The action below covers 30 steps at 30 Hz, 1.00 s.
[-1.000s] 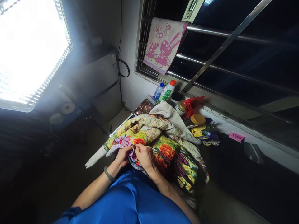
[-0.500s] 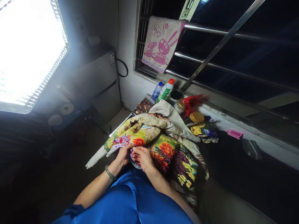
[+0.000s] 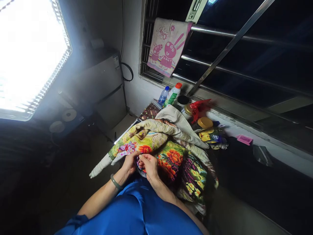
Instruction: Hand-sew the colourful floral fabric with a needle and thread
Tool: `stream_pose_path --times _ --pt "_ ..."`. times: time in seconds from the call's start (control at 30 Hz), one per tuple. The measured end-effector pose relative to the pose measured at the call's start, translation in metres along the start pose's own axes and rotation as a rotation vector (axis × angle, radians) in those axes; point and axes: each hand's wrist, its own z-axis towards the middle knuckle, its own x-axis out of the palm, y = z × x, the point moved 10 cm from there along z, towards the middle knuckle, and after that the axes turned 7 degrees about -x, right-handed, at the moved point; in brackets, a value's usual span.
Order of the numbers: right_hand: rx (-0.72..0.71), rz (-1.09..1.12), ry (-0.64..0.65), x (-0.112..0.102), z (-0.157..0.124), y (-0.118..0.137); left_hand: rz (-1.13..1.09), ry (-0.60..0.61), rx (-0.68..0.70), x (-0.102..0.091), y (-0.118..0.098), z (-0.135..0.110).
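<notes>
Dim counter [image 3: 244, 176] below the pink towel [image 3: 166, 45]: your left hand [image 3: 128, 163] and right hand [image 3: 150, 164] each have a tight pinch grip on the floral cloth [image 3: 171, 156]; hold it taut.

Few letters to read, and most too small

The pink towel [image 3: 166, 45] on the window bar [image 3: 210, 30] carries one short word in pink outline letters near its top edge. The word is tilted and cannot be read for sure, though one letter looks like an "O". The white bottle [image 3: 173, 95] bears a green label, the packet [image 3: 213, 137] a blue mark, and the white panel [image 3: 196, 9] has dark markings, all too small to read.
</notes>
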Motion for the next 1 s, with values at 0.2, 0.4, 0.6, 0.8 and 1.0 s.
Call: stream_pose_path --times 0.2,0.4,0.6,0.8,1.0 --pt "-0.353 -0.306 -0.015 -0.013 0.009 0.039 -0.047 -0.042 0.098 -0.003 -0.008 -0.005" --pt "-0.354 -0.242 0.076 -0.010 0.028 0.056 -0.012 0.006 0.104 -0.003 -0.009 -0.005" --pt "-0.195 -0.187 0.214 0.002 0.048 0.054 -0.039 0.057 0.111 0.003 -0.012 -0.012" --pt "-0.134 -0.214 0.215 0.009 0.053 0.051 -0.047 0.036 0.133 0.002 -0.013 -0.010" --pt "-0.055 -0.201 0.187 0.008 0.053 0.048 -0.041 0.031 0.092 -0.004 -0.008 -0.001"
